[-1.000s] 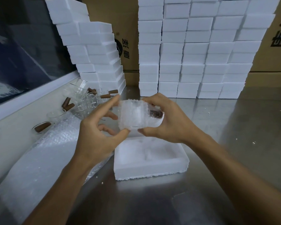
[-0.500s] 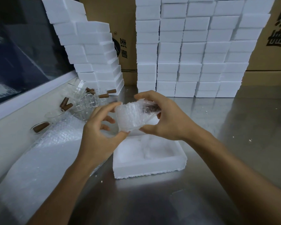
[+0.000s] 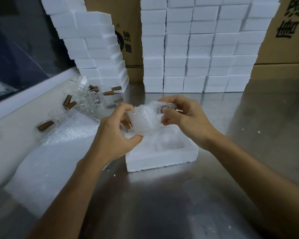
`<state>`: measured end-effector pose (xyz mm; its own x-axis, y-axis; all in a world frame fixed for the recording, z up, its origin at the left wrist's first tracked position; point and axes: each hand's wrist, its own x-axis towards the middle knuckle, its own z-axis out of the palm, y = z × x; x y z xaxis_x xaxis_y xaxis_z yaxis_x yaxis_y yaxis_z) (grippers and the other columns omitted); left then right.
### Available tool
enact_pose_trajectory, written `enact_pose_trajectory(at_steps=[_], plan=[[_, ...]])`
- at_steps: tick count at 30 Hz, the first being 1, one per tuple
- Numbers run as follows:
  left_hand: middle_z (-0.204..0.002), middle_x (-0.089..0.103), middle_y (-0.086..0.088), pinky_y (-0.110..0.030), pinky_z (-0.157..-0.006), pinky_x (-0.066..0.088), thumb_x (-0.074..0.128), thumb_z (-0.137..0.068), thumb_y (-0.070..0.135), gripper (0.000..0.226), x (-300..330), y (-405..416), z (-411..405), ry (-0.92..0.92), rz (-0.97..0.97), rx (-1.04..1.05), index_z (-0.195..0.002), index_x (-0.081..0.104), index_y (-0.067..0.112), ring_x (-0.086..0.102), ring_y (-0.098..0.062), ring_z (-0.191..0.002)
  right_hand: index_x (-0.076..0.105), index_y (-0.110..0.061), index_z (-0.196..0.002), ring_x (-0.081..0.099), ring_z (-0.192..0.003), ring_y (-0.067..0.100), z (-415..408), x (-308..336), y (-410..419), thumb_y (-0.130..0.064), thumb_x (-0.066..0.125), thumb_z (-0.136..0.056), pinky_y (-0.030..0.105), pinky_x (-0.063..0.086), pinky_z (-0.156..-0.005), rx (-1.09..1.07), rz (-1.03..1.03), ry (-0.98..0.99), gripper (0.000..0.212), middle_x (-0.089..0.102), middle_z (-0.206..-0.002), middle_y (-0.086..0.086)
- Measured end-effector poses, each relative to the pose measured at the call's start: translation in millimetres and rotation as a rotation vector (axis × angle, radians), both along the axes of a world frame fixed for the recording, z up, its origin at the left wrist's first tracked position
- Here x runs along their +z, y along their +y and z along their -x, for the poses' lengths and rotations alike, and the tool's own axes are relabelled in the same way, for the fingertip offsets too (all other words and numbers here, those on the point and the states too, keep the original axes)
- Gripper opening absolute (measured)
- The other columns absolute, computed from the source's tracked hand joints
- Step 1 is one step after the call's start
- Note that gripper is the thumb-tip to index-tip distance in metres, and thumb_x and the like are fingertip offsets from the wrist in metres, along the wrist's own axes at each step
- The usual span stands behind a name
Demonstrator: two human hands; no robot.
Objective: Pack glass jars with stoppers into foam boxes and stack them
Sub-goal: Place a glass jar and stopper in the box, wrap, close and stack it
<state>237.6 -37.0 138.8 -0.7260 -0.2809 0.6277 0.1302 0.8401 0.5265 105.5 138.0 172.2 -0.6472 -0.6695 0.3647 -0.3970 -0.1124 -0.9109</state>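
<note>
Lowered and tilted since a second ago, the bubble-wrapped clear glass jar (image 3: 145,120) is now held just above the open white foam box (image 3: 160,156) on the shiny metal surface (image 3: 179,204). Left hand (image 3: 114,133) and right hand (image 3: 185,118) fingers curl round it, gripping both ends.

You see dim, cool light, soft glare on the steel table (image 3: 248,135), motion blur on your hands, wide-angle bending of the foam box stacks (image 3: 197,49) towards the edges.
</note>
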Motion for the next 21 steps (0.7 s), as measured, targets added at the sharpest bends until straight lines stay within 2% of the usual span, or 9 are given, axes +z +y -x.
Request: enact_pose_trajectory(at_steps=[3, 6, 10, 13, 15, 18, 21], plan=[[-0.096, 0.066, 0.019, -0.020, -0.072, 0.051, 0.078, -0.059, 0.071, 0.067, 2, 6, -1, -0.019, -0.094, -0.050, -0.109, 0.051, 0.034, 0.063, -0.006, -0.086, 0.071, -0.008, -0.100, 0.069, -0.076, 0.019, -1, -8, 6, -0.004, 0.062, -0.094, 0.034, 0.061, -0.079, -0.049, 0.004, -0.050, 0.011, 0.072, -0.091, 0.010], [-0.089, 0.070, 0.007, -0.035, -0.076, 0.055, 0.072, -0.068, 0.066, 0.063, -1, 10, 2, 0.013, -0.200, -0.063, -0.114, 0.054, 0.028, 0.065, -0.012, -0.082, 0.071, -0.006, -0.099, 0.071, -0.081, 0.024, -2, -12, 10, -0.002, 0.064, -0.092, 0.035, 0.061, -0.080, -0.035, 0.018, -0.053, 0.011, 0.073, -0.094, 0.013], [-0.099, 0.065, 0.008, -0.025, -0.073, 0.054, 0.067, -0.067, 0.067, 0.062, -9, 17, 6, -0.036, -0.180, -0.026, -0.118, 0.055, 0.034, 0.059, -0.005, -0.090, 0.071, -0.005, -0.097, 0.071, -0.077, 0.019, -2, -18, 16, 0.003, 0.067, -0.088, 0.033, 0.060, -0.078, 0.008, 0.039, -0.028, 0.012, 0.072, -0.091, 0.009], [-0.093, 0.064, 0.009, -0.029, -0.076, 0.052, 0.067, -0.069, 0.065, 0.055, -15, 17, 6, -0.034, -0.179, -0.001, -0.112, 0.061, 0.031, 0.056, -0.005, -0.089, 0.070, -0.003, -0.099, 0.072, -0.077, 0.022, 4, -26, 22, 0.001, 0.071, -0.084, 0.034, 0.060, -0.080, 0.023, 0.023, -0.028, 0.015, 0.073, -0.089, 0.013], [-0.094, 0.063, 0.012, -0.026, -0.078, 0.049, 0.067, -0.069, 0.064, 0.053, -17, 18, 7, -0.049, -0.209, -0.002, -0.109, 0.064, 0.030, 0.056, -0.004, -0.090, 0.069, -0.003, -0.098, 0.072, -0.079, 0.022, 8, -31, 25, -0.004, 0.075, -0.080, 0.035, 0.059, -0.083, 0.029, 0.037, -0.045, 0.019, 0.074, -0.091, 0.017], [-0.108, 0.064, 0.018, -0.019, -0.086, 0.045, 0.069, -0.067, 0.064, 0.057, -21, 20, 5, -0.081, -0.265, -0.015, -0.112, 0.065, 0.029, 0.058, -0.001, -0.101, 0.070, -0.015, -0.094, 0.072, -0.085, 0.023, 10, -38, 25, -0.018, 0.077, -0.073, 0.036, 0.057, -0.087, 0.033, 0.046, -0.021, 0.022, 0.075, -0.093, 0.010], [-0.114, 0.064, 0.020, -0.014, -0.092, 0.045, 0.075, -0.066, 0.058, 0.058, -24, 22, 1, -0.085, -0.298, -0.025, -0.115, 0.063, 0.030, 0.058, -0.001, -0.108, 0.069, -0.021, -0.098, 0.071, -0.086, 0.017, 7, -49, 23, -0.011, 0.077, -0.081, 0.029, 0.056, -0.082, -0.007, 0.054, 0.054, 0.022, 0.074, -0.093, -0.001]])
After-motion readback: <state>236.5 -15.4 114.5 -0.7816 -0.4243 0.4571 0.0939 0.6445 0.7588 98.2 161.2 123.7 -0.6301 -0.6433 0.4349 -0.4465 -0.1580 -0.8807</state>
